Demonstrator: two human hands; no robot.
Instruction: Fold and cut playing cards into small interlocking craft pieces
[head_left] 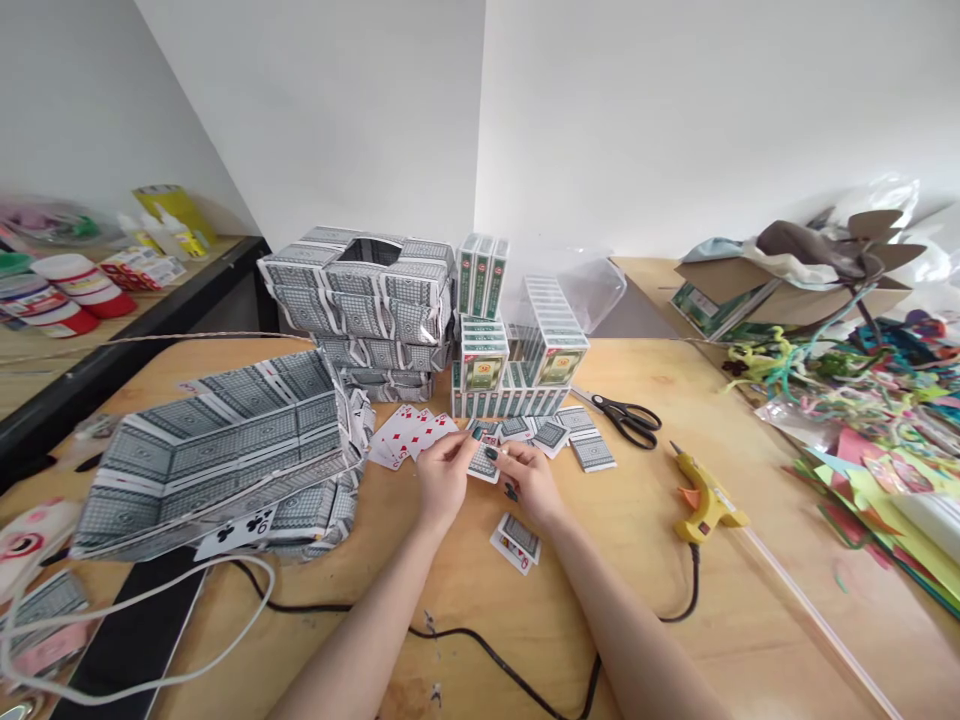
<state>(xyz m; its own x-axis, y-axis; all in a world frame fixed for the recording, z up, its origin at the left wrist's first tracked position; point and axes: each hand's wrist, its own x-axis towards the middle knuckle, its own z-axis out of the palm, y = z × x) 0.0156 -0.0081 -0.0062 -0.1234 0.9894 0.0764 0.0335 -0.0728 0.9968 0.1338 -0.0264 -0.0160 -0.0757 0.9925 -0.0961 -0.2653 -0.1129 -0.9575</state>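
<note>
— Status of the card work?

— Partway, by my estimate. Two structures built from playing cards are on the desk point(480, 600): a large open card box point(217, 455) at the left and a stacked card box point(367, 300) behind it. Both look assembled, though I cannot tell if they are finished.

— And the hands?

— The left hand point(442, 480) and right hand point(529, 478) meet over one playing card point(484, 460), fingertips closed on its edges, just above the desk at centre.

— Remaining stock?

— A fan of red cards point(405, 435) lies just beside the left hand, loose cards point(570, 435) beyond, two cards point(516, 542) near the right wrist, and unopened card packs point(510, 360) stacked behind. The glue gun point(705, 500) and scissors point(626, 418) lie untouched at the right.
</note>
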